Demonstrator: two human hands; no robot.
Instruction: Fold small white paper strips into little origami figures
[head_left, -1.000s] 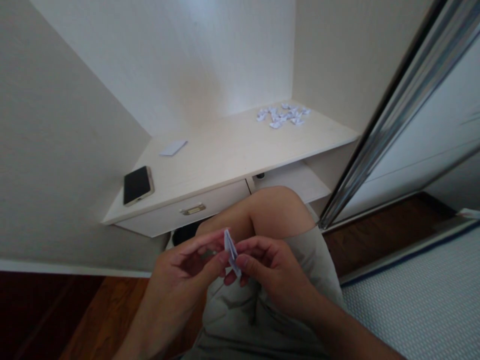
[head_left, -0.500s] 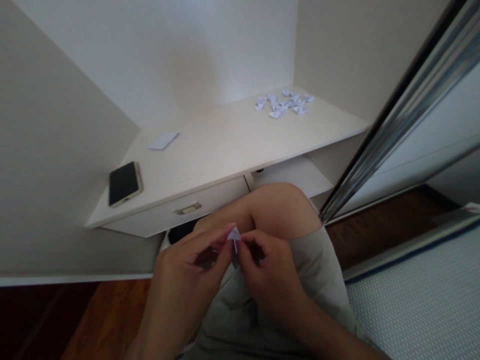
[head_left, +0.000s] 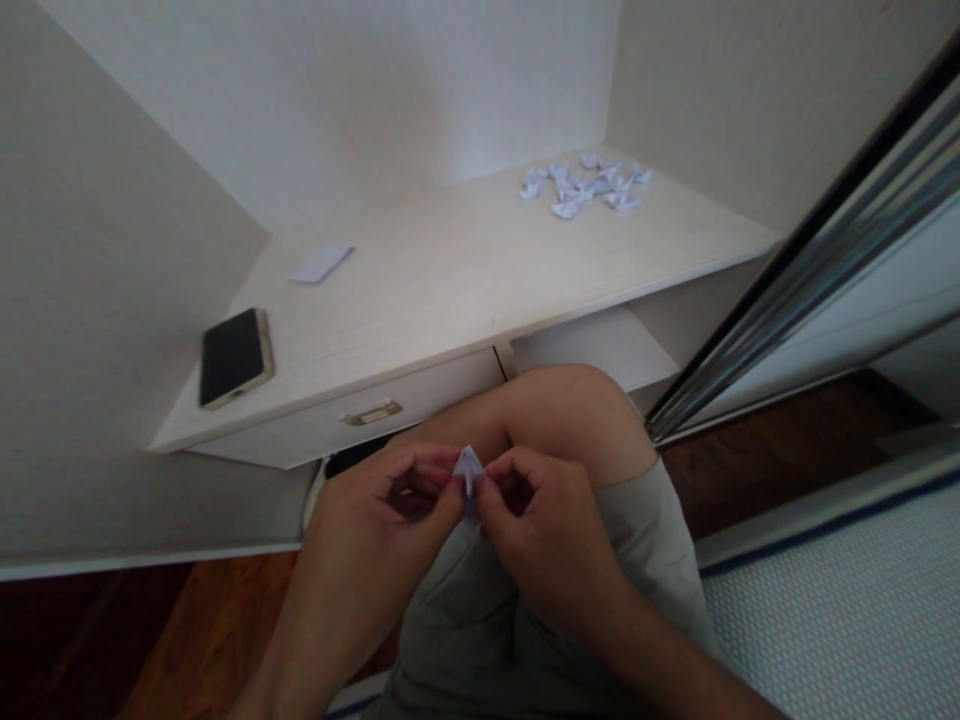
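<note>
Between my two hands, above my lap, is a small piece of folded white paper [head_left: 469,467] with a pointed tip facing up. My left hand [head_left: 397,510] pinches its left side between thumb and fingers. On the right side, the thumb and index finger of my right hand [head_left: 536,520] pinch it too. A crease runs down its middle; its lower part is partly hidden by my thumbs. Several small folded white paper pieces [head_left: 574,190] lie in a loose cluster at the back right of the white desk [head_left: 420,280].
A phone [head_left: 234,357] lies at the desk's left front, with a flat stack of white paper [head_left: 322,263] behind it. Below are a drawer [head_left: 330,415] with a metal handle and an open shelf [head_left: 600,345]. A metal-edged sliding door [head_left: 795,250] and a mattress [head_left: 847,590] are on the right.
The camera view has shifted slightly. My fingers have drawn the folded paper a little wider, so more of its front face shows. Both hands keep their pinch.
</note>
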